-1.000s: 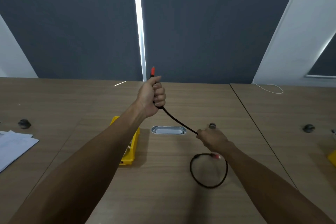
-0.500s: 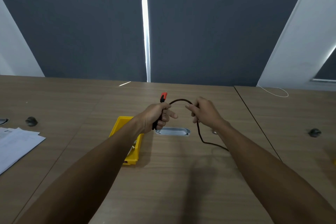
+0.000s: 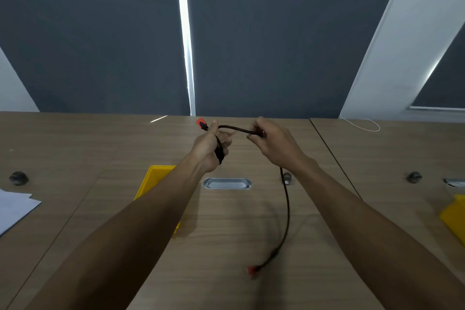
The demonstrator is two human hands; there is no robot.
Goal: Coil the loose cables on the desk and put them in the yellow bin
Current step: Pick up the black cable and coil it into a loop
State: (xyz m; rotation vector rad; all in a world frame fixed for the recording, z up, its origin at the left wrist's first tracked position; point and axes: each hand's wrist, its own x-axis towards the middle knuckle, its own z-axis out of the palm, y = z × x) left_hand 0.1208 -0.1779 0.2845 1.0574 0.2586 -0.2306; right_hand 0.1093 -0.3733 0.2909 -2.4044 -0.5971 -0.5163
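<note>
Your left hand (image 3: 210,145) grips the coiled cable (image 3: 286,205); your right hand (image 3: 273,145) pinches it. Lay each loop evenly beside the left fingers (image 3: 225,142), keeping the tail untwisted.

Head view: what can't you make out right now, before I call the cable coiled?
- Yellow bin: the left forearm covers most of it, so its contents are hidden.
- Black cable: how many loops the left hand holds; the fingers hide them.
- Cable inside the right hand: covered by the fingers.
- Trailing red plug: blurred.
</note>
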